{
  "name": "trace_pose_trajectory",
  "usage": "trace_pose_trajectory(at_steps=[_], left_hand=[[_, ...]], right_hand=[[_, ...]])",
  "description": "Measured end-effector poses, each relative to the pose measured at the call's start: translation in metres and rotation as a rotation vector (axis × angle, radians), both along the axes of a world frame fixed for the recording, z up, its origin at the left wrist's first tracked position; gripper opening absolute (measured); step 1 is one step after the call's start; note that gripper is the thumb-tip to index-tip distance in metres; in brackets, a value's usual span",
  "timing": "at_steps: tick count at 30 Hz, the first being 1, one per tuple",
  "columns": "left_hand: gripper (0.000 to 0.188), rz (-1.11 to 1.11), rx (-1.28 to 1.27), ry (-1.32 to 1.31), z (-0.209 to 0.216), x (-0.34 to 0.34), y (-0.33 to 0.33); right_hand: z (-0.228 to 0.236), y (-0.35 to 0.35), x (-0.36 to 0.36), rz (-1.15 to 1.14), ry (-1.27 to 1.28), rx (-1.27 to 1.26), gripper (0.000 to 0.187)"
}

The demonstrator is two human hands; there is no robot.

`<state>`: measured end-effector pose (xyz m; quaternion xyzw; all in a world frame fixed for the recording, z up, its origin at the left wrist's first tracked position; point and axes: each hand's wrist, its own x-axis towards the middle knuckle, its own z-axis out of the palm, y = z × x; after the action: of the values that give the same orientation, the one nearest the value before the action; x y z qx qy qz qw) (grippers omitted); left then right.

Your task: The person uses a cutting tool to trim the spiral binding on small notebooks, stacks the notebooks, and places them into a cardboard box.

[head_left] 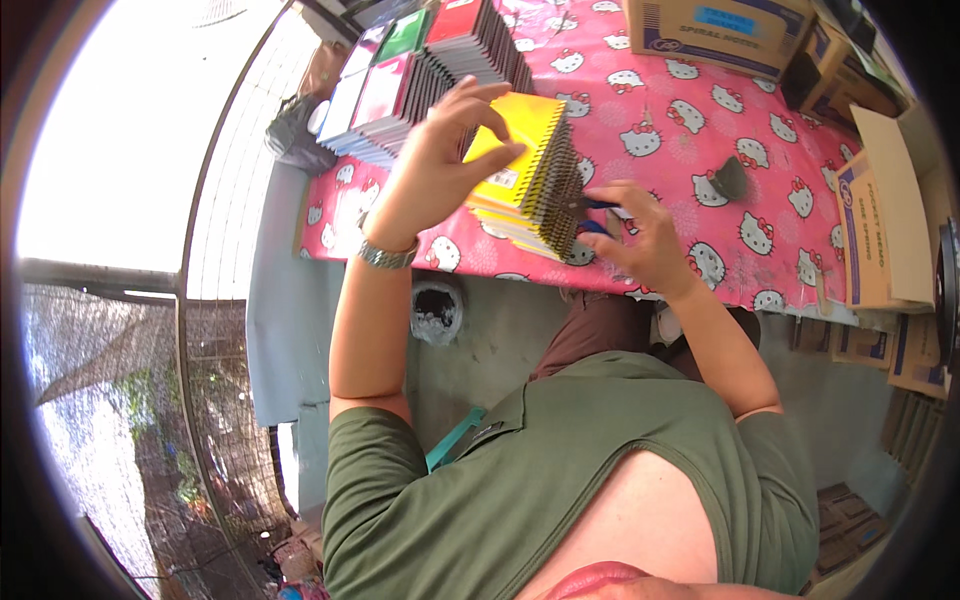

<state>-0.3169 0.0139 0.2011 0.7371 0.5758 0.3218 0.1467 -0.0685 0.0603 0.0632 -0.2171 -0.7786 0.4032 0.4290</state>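
A stack of yellow spiral notebooks [533, 125] stands near the table's front edge, its black coils facing right. My left hand [437, 160] is over the stack's left side, fingers curved and apart, with the thumb above the top cover; whether it touches the cover I cannot tell. In my right hand [648, 240] is a pair of blue-handled pliers [598, 204], their tip at the coils. The tip itself is too small to make out.
More stacks of spiral notebooks with red [462, 22], green [405, 35] and pale covers stand at the back left. A small dark green object [733, 178] lies on the pink patterned tablecloth [640, 95]. Cardboard boxes [700, 62] line the back and right, one open box [868, 235] nearest.
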Motion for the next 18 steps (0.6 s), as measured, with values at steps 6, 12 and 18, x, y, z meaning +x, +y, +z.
trace_pose_trajectory(at_steps=[6,12,18], left_hand=[[0.037,-0.031,-0.209,0.074,-0.031,0.029,0.032],[0.026,0.044,-0.244,0.082,-0.043,0.032,0.026],[0.022,0.032,-0.292,0.063,-0.041,0.032,0.020]], right_hand=[[0.008,-0.003,-0.007,-0.003,0.016,0.098,0.045],[0.001,-0.005,-0.011,0.000,-0.002,0.119,0.046],[0.004,-0.012,-0.008,0.035,0.030,0.063,0.040]])
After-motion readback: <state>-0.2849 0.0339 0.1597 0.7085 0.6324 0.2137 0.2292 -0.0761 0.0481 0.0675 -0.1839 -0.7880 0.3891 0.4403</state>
